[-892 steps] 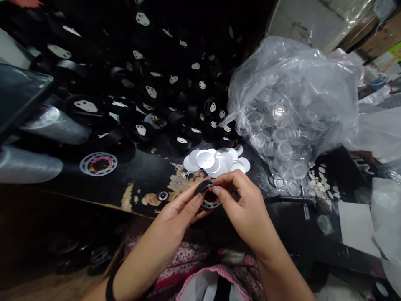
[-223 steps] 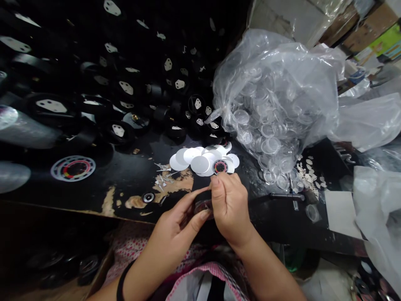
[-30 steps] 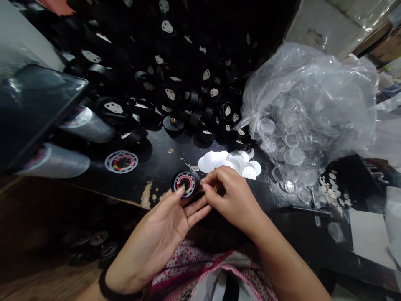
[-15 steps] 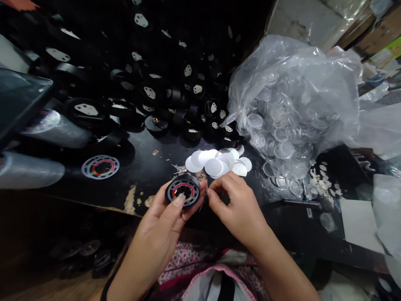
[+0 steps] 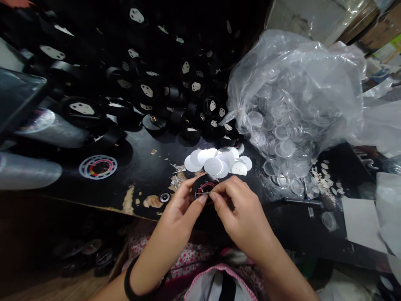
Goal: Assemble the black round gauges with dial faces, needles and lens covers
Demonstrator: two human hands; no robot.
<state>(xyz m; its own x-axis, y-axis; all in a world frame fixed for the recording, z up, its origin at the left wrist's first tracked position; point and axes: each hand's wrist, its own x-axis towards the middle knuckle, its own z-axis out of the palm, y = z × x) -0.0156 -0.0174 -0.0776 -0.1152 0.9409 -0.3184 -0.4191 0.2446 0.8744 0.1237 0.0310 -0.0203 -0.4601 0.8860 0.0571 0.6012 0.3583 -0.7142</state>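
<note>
My left hand (image 5: 184, 205) is closed round a round black gauge (image 5: 203, 182) with a red-marked dial, tilted up toward me just above the table. Its thumb rests on the near rim. The fingertips of my right hand (image 5: 236, 205) are pinched together at the right side of the dial. A thin pale needle (image 5: 203, 193) lies across the dial and meets these fingertips; the contact is partly hidden. Just behind the hands is a loose pile of white discs (image 5: 213, 166). To the left, a printed dial plate (image 5: 98, 167) lies flat on the table.
Many black gauge housings (image 5: 82, 108) crowd the back. A clear plastic bag (image 5: 294, 83) spills transparent covers (image 5: 284, 148) at right. Near it lie a dark tool (image 5: 302, 203) and a white card (image 5: 363, 223). A small black ring (image 5: 164, 197) sits near the front edge.
My left hand has moved right and tilted the gauge, its thumb shifting from the dial's middle to the rim. My right fingertips, formerly beside the gauge, are now at its dial.
</note>
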